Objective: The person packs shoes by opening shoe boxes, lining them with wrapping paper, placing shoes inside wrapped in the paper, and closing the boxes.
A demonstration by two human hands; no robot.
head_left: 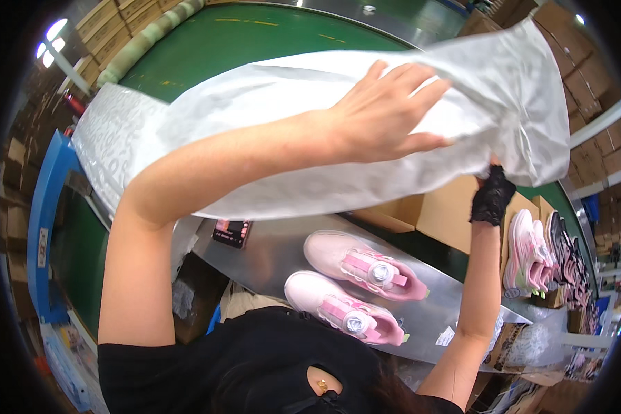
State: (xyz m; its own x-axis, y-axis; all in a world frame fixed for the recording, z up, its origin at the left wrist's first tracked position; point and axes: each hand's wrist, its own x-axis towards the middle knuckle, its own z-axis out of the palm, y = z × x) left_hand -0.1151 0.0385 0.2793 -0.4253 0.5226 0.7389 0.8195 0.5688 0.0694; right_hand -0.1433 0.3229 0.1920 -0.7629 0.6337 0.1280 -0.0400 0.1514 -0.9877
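A large white sheet [276,172], thin paper or plastic, stretches across the view in front of me, raised above the work surface. My left hand [390,114] reaches over it, fingers spread, palm side toward the sheet. My right hand [493,194], in a black fingerless glove, grips the sheet's lower edge at the right, where creases gather; its fingertips are partly hidden. Below the sheet, a pair of pale pink shoes [355,262] with dial closures rests on a metal table [276,241], close to my body. Neither hand touches them.
A phone [232,233] lies left of the shoes. An open cardboard box [445,210] stands beyond them, with several more shoes [528,252] lined up at the right. A green conveyor belt [241,31] runs behind. At the left is a blue frame [45,234].
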